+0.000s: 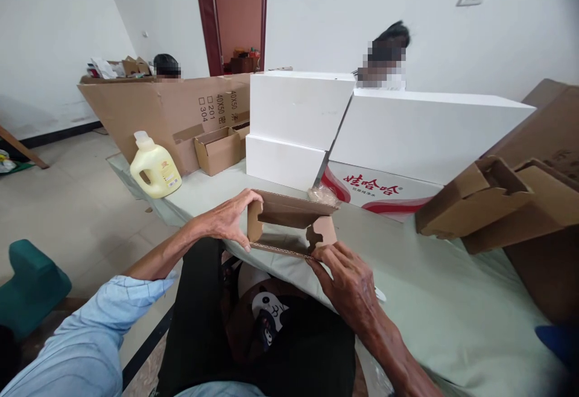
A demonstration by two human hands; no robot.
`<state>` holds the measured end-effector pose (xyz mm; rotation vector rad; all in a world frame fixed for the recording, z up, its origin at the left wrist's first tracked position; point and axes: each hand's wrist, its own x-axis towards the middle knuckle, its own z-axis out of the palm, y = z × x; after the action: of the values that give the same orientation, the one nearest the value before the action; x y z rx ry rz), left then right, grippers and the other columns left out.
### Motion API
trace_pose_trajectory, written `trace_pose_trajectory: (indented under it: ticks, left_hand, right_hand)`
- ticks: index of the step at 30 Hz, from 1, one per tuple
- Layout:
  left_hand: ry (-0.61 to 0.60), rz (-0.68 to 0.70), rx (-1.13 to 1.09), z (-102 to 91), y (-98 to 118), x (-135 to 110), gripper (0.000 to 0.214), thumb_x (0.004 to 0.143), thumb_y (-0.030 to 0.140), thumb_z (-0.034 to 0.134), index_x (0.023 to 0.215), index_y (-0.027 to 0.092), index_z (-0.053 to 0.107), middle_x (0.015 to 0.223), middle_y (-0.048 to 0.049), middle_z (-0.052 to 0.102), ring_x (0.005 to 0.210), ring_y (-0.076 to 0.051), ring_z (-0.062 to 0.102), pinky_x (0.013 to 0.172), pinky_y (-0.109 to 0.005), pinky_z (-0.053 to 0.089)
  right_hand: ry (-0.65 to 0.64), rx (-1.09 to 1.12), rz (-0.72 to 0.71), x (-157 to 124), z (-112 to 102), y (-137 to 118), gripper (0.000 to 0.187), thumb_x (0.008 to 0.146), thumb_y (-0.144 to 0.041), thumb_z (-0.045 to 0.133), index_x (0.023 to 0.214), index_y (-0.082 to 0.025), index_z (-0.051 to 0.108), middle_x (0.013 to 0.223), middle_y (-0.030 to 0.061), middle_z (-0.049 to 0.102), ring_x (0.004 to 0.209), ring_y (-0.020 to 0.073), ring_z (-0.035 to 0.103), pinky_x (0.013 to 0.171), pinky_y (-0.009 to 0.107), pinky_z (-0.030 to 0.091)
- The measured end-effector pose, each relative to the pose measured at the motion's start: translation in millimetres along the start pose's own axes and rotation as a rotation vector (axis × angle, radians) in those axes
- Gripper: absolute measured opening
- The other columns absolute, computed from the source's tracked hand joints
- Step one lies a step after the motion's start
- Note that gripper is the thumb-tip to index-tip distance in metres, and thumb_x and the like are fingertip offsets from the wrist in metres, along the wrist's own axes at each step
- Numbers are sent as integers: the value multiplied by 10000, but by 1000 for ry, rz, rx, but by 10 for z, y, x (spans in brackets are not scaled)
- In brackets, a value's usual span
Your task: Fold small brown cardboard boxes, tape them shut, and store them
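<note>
A small brown cardboard box point(289, 219), half folded, rests at the near edge of a table covered in pale green cloth point(434, 300). My left hand point(226, 219) grips the box's left end flap, thumb under and fingers over it. My right hand point(346, 276) pinches the box's near right corner, where a notched flap stands up. Both hands are closed on the cardboard. A crumpled bit of clear plastic point(322, 194) lies just behind the box.
Two large white boxes point(298, 113) point(420, 134) lean on the table behind, over a red-and-white printed carton point(380, 190). A yellow jug point(156, 168) stands at left. Folded brown boxes point(488, 201) pile at right, open ones point(219, 149) behind. Two people sit beyond.
</note>
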<state>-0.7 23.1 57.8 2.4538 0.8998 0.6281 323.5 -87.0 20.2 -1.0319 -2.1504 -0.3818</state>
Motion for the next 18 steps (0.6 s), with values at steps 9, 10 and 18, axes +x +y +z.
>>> trace_pose_trajectory:
  ticks: [9, 10, 18]
  left_hand:
    - [101, 90, 42, 387, -76, -263, 1000, 654, 375, 1009, 1424, 262, 380, 1534, -190, 479, 1399, -385, 587, 1086, -489, 563]
    - [111, 89, 55, 384, -72, -263, 983, 666, 360, 997, 1423, 263, 377, 1522, -187, 488, 1392, -383, 592, 1080, -485, 564]
    - [84, 68, 83, 324, 28, -282, 960, 659, 333, 967, 1428, 264, 396, 1420, -141, 543, 1262, -353, 645, 1026, -465, 577]
  right_hand:
    - [-34, 23, 6, -221, 67, -166, 166, 1076, -132, 603, 937, -218, 632, 973, 44, 774, 839, 178, 657, 760, 322, 504]
    - [-78, 26, -14, -194, 44, -133, 158, 1082, -147, 594, 950, -217, 644, 1040, 58, 784, 866, 186, 669, 767, 327, 513]
    - [-420, -58, -171, 46, -101, 125, 155, 967, -268, 797, 1099, -230, 724, 1037, 66, 767, 901, 241, 681, 695, 357, 517]
